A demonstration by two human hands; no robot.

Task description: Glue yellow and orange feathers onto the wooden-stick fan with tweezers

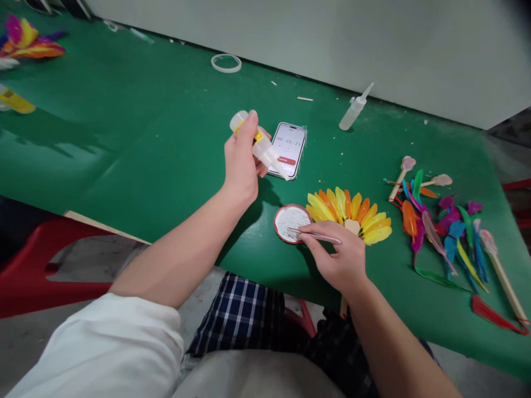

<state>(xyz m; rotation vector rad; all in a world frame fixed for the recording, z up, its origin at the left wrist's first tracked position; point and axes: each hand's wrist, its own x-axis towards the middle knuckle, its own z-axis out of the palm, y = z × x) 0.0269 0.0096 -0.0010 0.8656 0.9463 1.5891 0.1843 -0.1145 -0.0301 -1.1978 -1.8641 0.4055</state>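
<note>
My left hand is wrapped round a clear glue bottle with a yellow label, its nozzle tilted down to the right above the table. In my right hand a pair of tweezers is pinched, tips pointing left over a small round red-rimmed dish. White material with small specks fills the dish. Just beyond my right hand lies a fan of yellow and orange feathers with a pale round piece at its centre. My right hand covers part of that fan.
A phone with a running timer lies behind the glue bottle. Another squeeze bottle stands at the back. Feathered sticks lie at right, with a red tassel. A tape ring sits far back; a red stool is at left.
</note>
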